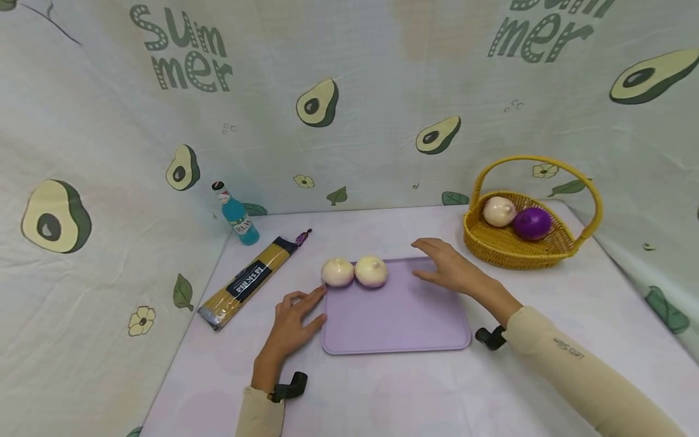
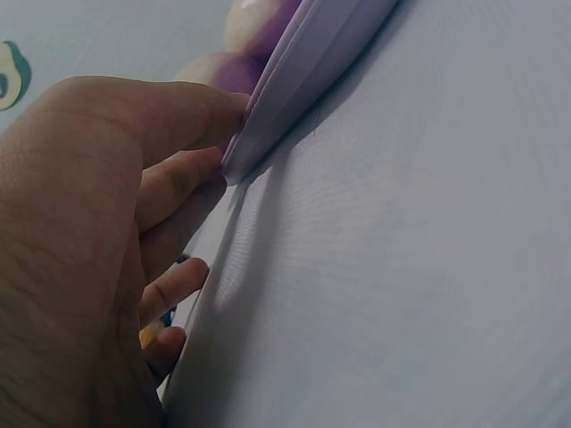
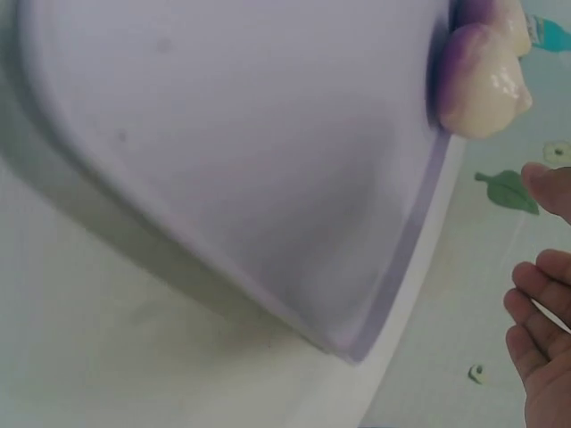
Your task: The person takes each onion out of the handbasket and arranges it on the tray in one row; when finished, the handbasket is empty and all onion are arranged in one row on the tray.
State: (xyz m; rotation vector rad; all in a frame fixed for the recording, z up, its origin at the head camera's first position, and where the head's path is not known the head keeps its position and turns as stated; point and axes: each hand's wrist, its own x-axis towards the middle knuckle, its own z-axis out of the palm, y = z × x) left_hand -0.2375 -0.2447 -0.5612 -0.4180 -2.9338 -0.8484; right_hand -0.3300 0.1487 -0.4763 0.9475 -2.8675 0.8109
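While the left hand (image 1: 293,321) rests at the left side of the tray (image 1: 395,325), its fingers touch the edge near the far left corner. Left grip: relaxed, fingers extended, not curled round anything; the left wrist view shows fingertips against the rim. The right hand (image 1: 445,267) hovers over the far right part of the tray, thumb apart from the fingers. Right grip: spread, nothing held.

Tray: pale purple, flat on the tabletop (image 1: 382,397). Two onions, white shading to purple, sit on it in the far left corner: left onion (image 1: 337,273) and right onion (image 1: 371,272), side by side. Contact between them looks likely; cannot be certain.

Right of the tray, farther back: yellow wicker basket (image 1: 502,261), handle upright. Inside, a white onion (image 1: 499,212) lies just beside a purple onion (image 1: 533,223).

Left of the tray: pasta pack (image 1: 248,282), lying diagonally, with a dark label. Beyond its far end, a blue bottle (image 1: 238,218) stands near the cloth (image 1: 377,54), which is printed with avocados, leaves and lettering.

Both sleeves are beige; a black device (image 1: 292,386) shows at the left wrist.
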